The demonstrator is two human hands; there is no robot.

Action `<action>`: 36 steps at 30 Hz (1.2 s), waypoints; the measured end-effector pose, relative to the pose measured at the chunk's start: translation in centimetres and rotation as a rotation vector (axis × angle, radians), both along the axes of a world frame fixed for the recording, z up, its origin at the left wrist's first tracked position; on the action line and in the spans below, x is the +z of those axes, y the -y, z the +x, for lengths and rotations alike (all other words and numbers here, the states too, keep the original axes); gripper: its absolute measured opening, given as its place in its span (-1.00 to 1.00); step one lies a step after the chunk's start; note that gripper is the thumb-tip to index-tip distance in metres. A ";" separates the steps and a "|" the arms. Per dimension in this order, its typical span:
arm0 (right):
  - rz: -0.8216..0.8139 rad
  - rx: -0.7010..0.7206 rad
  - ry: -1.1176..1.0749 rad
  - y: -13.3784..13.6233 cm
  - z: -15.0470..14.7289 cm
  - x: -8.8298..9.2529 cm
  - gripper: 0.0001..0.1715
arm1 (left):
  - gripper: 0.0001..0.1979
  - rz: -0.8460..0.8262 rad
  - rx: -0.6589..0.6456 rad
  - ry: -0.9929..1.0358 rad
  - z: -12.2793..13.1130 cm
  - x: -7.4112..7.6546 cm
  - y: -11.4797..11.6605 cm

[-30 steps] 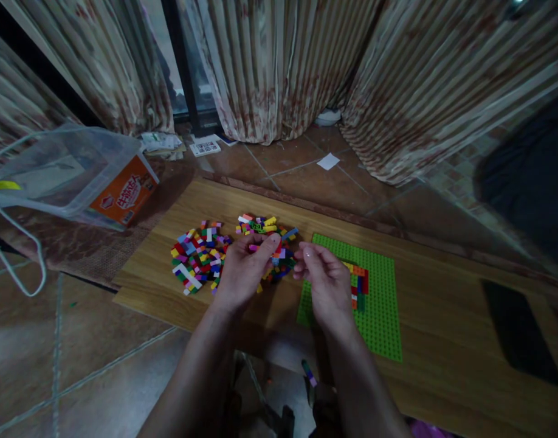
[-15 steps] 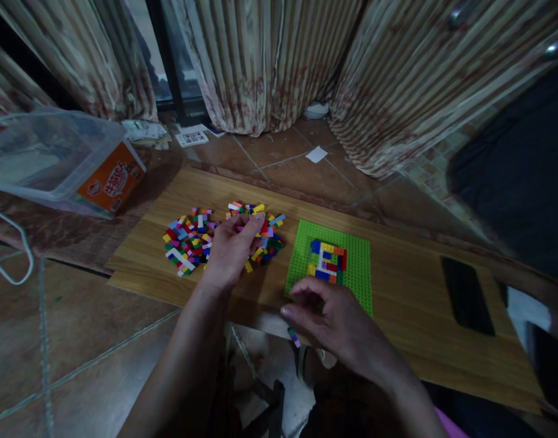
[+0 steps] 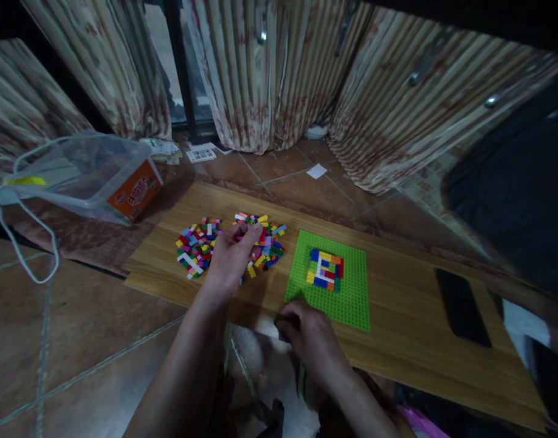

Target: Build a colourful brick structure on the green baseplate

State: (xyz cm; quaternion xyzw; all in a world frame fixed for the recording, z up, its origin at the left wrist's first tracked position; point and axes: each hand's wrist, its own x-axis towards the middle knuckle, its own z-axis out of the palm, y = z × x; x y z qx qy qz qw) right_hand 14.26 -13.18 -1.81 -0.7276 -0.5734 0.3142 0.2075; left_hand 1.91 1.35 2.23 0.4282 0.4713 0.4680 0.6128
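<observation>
A: How far is the building on the green baseplate (image 3: 354,307)?
B: I see one small block structure (image 3: 325,269) of many colours, attached around the middle of the baseplate. Wide areas of studs around it are bare, so I would judge that only a part is built. Many loose bricks (image 3: 272,248) lie on the tabletop (image 3: 397,304), to the left of the baseplate.
A: And where are these things from the hands?
B: The left hand (image 3: 232,254) is over the loose bricks, left of the baseplate and well apart from it. Its thumb and fingers are nearly together, but I cannot tell if a brick is between them.
A: What about the right hand (image 3: 309,333)?
B: It is at the near edge of the baseplate, by the left corner; the structure lies beyond it, slightly to the right, and apart from it. Its fingers are bent, with a narrow opening. Something dark shows near the fingertips, but whether it is a held piece or only shadow, I cannot tell.
</observation>
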 end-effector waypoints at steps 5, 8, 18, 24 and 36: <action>0.202 -0.051 -0.041 -6.1 -1.7 0.0 -0.92 | -0.66 -0.016 0.036 0.001 -0.4 0.3 -0.5; 0.323 -0.132 -0.120 -8.2 -2.2 0.2 -0.84 | -0.67 -0.061 0.045 0.020 -0.3 0.3 -0.6; 0.299 -0.324 -0.501 -8.5 -0.9 1.2 -0.45 | -0.61 -0.225 0.008 0.136 2.0 -1.7 1.3; 0.359 -0.350 -0.372 -9.0 -1.1 1.5 -0.45 | -0.59 -0.108 0.049 0.035 3.4 -1.6 1.2; 0.329 -0.513 -0.872 -10.4 -2.6 0.7 -0.49 | -0.60 -0.185 0.124 0.173 3.8 -2.1 0.9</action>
